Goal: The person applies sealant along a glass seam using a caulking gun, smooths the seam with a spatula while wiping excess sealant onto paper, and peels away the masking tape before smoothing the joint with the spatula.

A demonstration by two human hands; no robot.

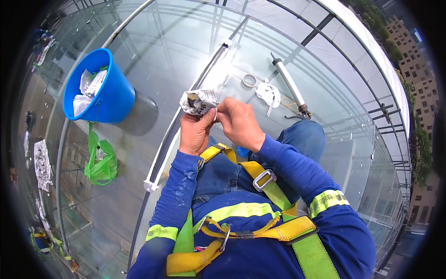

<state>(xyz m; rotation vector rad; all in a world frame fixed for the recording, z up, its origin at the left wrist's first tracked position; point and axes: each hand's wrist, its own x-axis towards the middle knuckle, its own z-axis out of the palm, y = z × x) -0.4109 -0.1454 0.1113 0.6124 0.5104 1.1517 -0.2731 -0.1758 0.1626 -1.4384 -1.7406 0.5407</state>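
Yellow harness straps (265,179) cross the blue sleeves (297,167) of a person working on glass panels (153,69), bare hands raised over a dark seam (165,149) edged with white strips. Just above the seam, the left hand (195,132) grips a crumpled piece of newspaper (211,97) from below, its fingers clamped on the paper, while the right hand (241,125), to the right of the seam, pinches the near edge with its fingers together. A brownish patch shows among the folds; what it is cannot be told. The step in hand looks like folding the sheet around residue, and the next move seems to call for a firm hold and the soiled side turned inward before anything touches the seam. Right of the seam lie a roll of tape (249,81), a crumpled white scrap (268,94) and a caulking gun (289,83); left of it, a green plastic bag (101,162) and a blue bucket (123,88) holding wadded paper (95,86). Well beyond the seam, to the right, rise white sheeting (371,46) and a pale building (420,69).
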